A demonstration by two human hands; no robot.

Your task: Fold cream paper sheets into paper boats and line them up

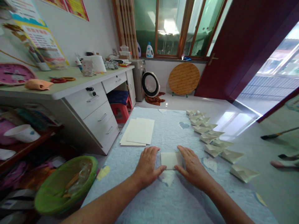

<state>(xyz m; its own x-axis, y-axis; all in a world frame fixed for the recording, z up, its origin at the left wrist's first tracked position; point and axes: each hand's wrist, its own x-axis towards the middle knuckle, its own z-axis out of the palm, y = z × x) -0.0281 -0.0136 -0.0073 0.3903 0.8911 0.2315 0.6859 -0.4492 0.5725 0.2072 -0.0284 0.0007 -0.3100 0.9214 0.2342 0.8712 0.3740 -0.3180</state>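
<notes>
The left hand [148,166] and right hand [192,166] lie flat and open, unclenched, on a cream paper square [170,160] on the quilt [112,199]. Folded paper boats [213,150] (about a dozen) line its right; unfolded sheets [137,131] lie beyond it.

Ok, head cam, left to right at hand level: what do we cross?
Green round plastic basin → left hand → cream square of paper → right hand → cream folded paper boat
</notes>
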